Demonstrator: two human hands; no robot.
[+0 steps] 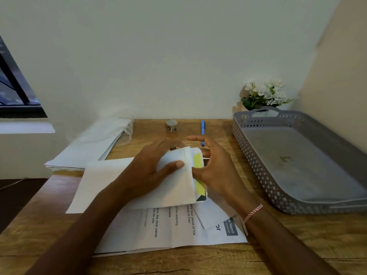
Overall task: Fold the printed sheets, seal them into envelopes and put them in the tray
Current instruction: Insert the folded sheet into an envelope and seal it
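At the centre of the frame I held the white paper envelope (174, 183), its open mouth turned toward the right, with a folded printed sheet showing a yellow panel and a dark corner (198, 171) part-way inside. My left hand (151, 165) pinched the envelope, thumb on top and fingers hidden beneath. My right hand (214, 167) sat just beside the mouth, fingers spread and loosely curled, touching the sheet's edge; whether it gripped or only nudged, I could not tell.

I judged the main risk to be the sheet catching on the envelope's lip: pushed at an angle, its corner could buckle or crease. My thumb, pressing near the mouth, could also squeeze the opening closed and jam the insert.

Under my hands lay 1 flat printed sheet with black text (174, 227) and other loose white papers (103, 185), which a sliding wrist could drag off the wooden table (278, 245). A stack of white paper (89, 147) sat at centre left. The blue pen (203, 132) and small roll of tape (171, 125) lay just beyond my fingers, easy to knock. The grey perforated plastic tray (248, 147) waited at the right, apparently holding nothing.
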